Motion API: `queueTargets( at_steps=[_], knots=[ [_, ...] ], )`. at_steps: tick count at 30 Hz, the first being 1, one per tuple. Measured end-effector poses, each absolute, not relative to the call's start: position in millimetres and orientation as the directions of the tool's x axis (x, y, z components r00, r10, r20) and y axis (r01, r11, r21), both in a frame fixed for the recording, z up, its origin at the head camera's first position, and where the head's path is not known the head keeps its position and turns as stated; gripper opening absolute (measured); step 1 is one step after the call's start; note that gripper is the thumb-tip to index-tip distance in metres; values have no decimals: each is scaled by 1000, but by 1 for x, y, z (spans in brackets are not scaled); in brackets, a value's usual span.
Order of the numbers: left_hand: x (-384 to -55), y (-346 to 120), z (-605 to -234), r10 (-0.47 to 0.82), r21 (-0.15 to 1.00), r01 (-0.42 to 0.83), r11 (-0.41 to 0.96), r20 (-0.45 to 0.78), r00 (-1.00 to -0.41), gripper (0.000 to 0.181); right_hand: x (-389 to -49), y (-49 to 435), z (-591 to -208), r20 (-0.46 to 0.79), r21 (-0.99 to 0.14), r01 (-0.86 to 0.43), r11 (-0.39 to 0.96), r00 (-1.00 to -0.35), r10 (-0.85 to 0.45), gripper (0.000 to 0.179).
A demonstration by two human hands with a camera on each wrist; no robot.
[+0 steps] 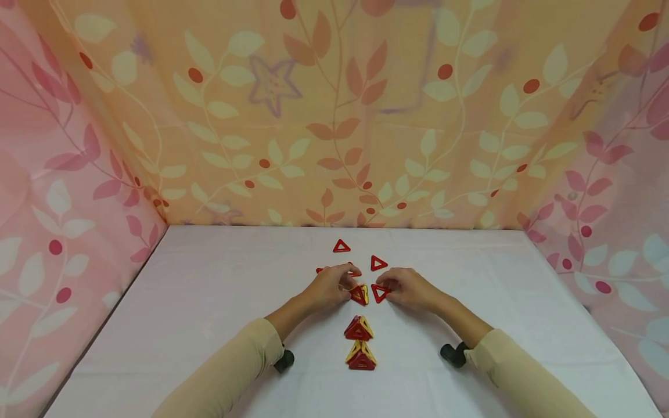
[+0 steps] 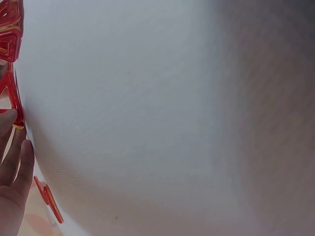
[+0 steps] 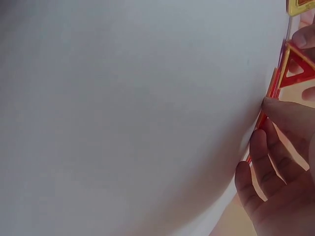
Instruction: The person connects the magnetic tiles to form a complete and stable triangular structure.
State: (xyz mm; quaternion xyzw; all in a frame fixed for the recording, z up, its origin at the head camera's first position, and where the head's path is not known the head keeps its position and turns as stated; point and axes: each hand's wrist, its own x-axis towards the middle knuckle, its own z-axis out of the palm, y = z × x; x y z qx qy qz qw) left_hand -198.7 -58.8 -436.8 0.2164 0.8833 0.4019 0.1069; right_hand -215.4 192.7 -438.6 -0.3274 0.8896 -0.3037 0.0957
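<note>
My left hand [image 1: 330,285] grips a partly built piece of red and yellow triangular tiles [image 1: 359,295], thumb and fingers at its left side. Just to its right, my right hand [image 1: 410,288] pinches a red triangle tile [image 1: 374,293] by its right edge. In the right wrist view the right thumb and fingertips hold this red tile [image 3: 269,96] low over the cloth, beside the upright triangle [image 3: 301,81] at the left hand. Nearer the body stand two red and yellow pyramids, one [image 1: 358,330] behind the other [image 1: 361,363].
Beyond the hands lie loose red triangle tiles, one [image 1: 341,250] farthest back and one [image 1: 373,263] to the right. Others are partly covered by the left hand, with one tip [image 1: 319,270] showing. A white cloth [image 1: 209,290] covers the table, and patterned curtains [image 1: 334,116] enclose it.
</note>
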Motion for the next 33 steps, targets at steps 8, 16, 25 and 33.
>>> queueTargets(
  at_steps=[8, 16, 25, 33],
  knots=[
    [-198, -58, -437, 477, 756, 313, 575, 0, -879, 43, -215, 180, -438, 29, -578, -546, 607, -757, -653, 27],
    [-198, -59, -437, 473, 762, 304, 572, -4, -881, 44, -214, 180, -438, 29, -583, -534, 612, -767, -641, 26],
    [-199, -60, -437, 481, 773, 309, 554, 6, -877, 43, -214, 179, -437, 22, -580, -534, 616, -766, -643, 28],
    [-199, -61, -438, 489, 778, 326, 537, 28, -872, 43, -214, 179, -437, 21, -580, -531, 618, -768, -640, 29]
  ],
)
